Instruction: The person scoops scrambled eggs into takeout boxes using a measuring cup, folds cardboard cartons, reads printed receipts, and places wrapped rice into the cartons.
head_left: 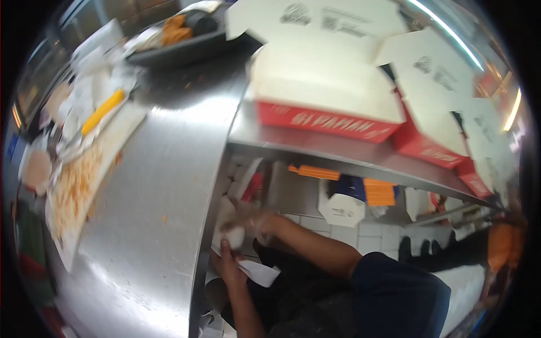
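Observation:
Below the counter edge, my left hand (230, 263) is closed round white paper (262, 274), one end of which hangs out toward my lap. Its thumb presses against a rounded white bundle (232, 238) that looks like paper, though I cannot make out exactly what it is. My right hand (256, 221) is just above it, close to the bundle. Motion smears its fingers, so whether they grip anything is unclear.
A steel counter (163, 186) carries a crumb-strewn white board (84, 186), a yellow-handled knife (104, 111) and a dark tray (169, 55) with fried food. Open red-and-white boxes (332, 127) line the ledge. Orange cartons (379, 192) lie on a lower shelf. Another person's legs (451, 253) stand at right.

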A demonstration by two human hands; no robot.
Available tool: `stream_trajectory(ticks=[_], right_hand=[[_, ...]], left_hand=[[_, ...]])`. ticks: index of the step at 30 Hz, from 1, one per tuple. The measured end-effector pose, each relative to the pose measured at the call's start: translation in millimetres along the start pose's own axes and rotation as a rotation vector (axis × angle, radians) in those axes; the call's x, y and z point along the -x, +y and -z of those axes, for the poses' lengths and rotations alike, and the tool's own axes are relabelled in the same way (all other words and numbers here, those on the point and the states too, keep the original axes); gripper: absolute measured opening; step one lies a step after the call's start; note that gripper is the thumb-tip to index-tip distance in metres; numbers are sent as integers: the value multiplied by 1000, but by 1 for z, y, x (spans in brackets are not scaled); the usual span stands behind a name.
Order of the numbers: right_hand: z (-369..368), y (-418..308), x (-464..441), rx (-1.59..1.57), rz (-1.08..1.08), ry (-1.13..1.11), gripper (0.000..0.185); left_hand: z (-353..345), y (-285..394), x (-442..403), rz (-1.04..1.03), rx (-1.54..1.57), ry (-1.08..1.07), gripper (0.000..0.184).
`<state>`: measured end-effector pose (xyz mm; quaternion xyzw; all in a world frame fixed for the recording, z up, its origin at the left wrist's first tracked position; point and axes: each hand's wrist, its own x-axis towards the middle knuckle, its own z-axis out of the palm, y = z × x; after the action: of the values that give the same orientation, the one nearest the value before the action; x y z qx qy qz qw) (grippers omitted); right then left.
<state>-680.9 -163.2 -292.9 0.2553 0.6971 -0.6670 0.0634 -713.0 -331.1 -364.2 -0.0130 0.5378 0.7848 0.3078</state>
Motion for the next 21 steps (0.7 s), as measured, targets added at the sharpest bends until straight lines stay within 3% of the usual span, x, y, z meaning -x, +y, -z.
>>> stream_trajectory(ticks=[2,4,5,7,9,10,12,13,14,15,17,18,20,21], right_hand=[[-1,43,33,-107,150,16,111],[9,17,103,-234,-67,64,97],[17,14,130,-271,-75,99,97],[29,2,179,-42,-185,131,66],[50,-52,247,-216,-235,170,60],[62,-77,281,-368,-278,185,53],[101,-112,348,-258,-257,381,69],[125,-150,387,-162,-422,562,71],[148,-165,422,-163,-418,756,75],[174,-136,453,64,-171,955,78],[227,-137,505,307,-331,1073,57],[244,-146,511,301,-314,1081,57],[267,-156,515,-139,-486,1178,54],[273,-141,508,-143,-470,1168,54]], left_hand=[[-25,8,42,122,-43,56,46],[-31,10,89,264,11,-19,45],[-45,26,117,309,-5,-39,47],[-44,53,148,411,-18,-128,50],[-58,92,169,533,-7,-480,53],[-74,117,178,542,-43,-524,52],[-111,155,187,556,-127,-550,53],[-135,174,191,552,-182,-571,53],[-163,195,193,550,-220,-611,51],[-193,215,193,544,-258,-651,50],[-242,249,181,515,-613,-767,48],[-272,261,182,461,-650,-806,48],[-327,269,177,372,-708,-861,50],[-352,267,172,346,-730,-879,52]])
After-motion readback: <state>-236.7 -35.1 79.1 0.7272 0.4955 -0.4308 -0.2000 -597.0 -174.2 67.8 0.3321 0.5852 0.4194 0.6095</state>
